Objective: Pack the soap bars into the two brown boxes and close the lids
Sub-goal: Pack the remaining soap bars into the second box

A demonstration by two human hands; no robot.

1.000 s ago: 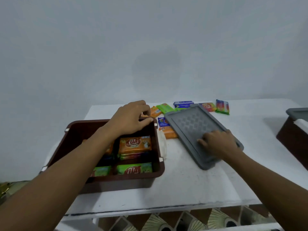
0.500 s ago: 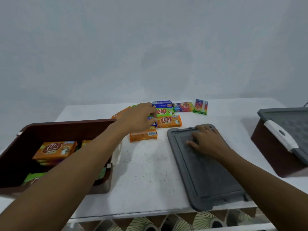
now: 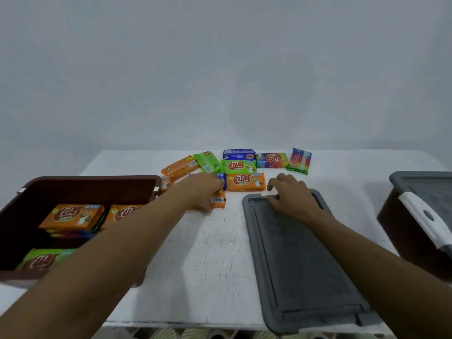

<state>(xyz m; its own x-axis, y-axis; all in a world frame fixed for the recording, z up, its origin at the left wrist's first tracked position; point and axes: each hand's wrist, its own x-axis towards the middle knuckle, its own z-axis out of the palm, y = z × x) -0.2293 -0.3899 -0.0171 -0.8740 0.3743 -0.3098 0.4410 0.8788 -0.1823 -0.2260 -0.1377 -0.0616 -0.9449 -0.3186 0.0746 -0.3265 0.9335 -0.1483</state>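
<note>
Several soap bars (image 3: 71,215) lie in the open brown box (image 3: 97,182), more wait on the tabletop (image 3: 215,253); the left hand (image 3: 204,189) covers an orange bar (image 3: 219,201) (whether its fingers grip, I cannot tell), the right hand (image 3: 291,199) rests relaxed on the grey lid (image 3: 300,265).

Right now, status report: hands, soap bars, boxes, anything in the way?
Left hand on loose soap bars, grip blurred. Right hand resting on grey lid. Left brown box open, part-filled; right brown box lidded. Nothing blocking.

left hand (image 3: 204,190) on orange soap bar (image 3: 218,201) | right hand (image 3: 292,198) resting on grey lid (image 3: 303,265)
</note>
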